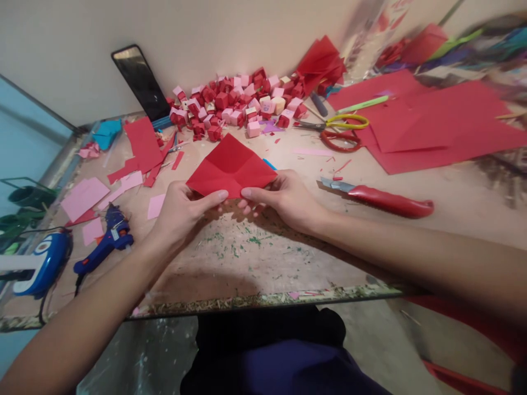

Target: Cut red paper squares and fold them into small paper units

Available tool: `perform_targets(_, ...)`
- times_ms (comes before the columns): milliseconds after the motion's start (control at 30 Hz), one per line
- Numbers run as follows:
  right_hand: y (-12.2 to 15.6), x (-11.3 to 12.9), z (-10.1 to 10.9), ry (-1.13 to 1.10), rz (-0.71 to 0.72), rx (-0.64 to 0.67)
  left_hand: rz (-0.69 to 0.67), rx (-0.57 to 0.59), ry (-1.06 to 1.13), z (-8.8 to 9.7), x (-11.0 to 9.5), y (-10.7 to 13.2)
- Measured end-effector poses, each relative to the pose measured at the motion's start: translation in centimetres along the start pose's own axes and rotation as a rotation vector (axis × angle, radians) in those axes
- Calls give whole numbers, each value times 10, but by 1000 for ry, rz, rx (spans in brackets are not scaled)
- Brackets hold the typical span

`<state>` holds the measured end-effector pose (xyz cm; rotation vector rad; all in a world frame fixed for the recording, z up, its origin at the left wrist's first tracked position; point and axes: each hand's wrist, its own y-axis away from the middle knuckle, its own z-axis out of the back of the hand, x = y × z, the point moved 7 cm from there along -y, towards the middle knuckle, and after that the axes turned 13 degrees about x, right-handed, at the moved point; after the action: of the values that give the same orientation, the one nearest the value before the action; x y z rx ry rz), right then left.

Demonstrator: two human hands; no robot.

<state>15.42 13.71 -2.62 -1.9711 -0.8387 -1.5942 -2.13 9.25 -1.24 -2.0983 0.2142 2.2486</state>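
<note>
Carries one creased red paper square (231,174) just above the bench (247,269), back from the middle of the front edge. Presents it corner-on, with faint fold lines across the face. Appears, on judgement, to be at a folding or creasing step. Seems to call next for even thumb pressure and for both side corners kept level.

Pinches the left side with the left hand (181,209): closed to paper thickness, with thumb on top and fingers curled beneath. Pinches the right side likewise with the right hand (290,197), with thumb tips near each other but apart. Cannot tell the exact hold of the hidden fingers.

Toward the left edge, note a blue glue gun (109,241), with pink paper pieces (85,198) farther back. Right of the hands, note a red-handled knife (389,201), with blade toward the right hand, not touching. Farther back, record scissors (328,123) and, toward the rear right corner, red sheets (444,120). Along the rear edge, record a heap of red and pink paper cubes (234,104), then a smartphone (140,82), leaning toward the rear left corner.
</note>
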Motion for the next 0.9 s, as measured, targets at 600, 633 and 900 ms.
perform_targets(600,1,4,-14,126,-35,172,18,70,141,-12,5,2)
perform_targets(633,0,4,-14,130,-28,182,10,42,132,-8,3,2)
perform_targets(900,-1,2,-8,93,25,168,-36,-59,230,4,-11,-2)
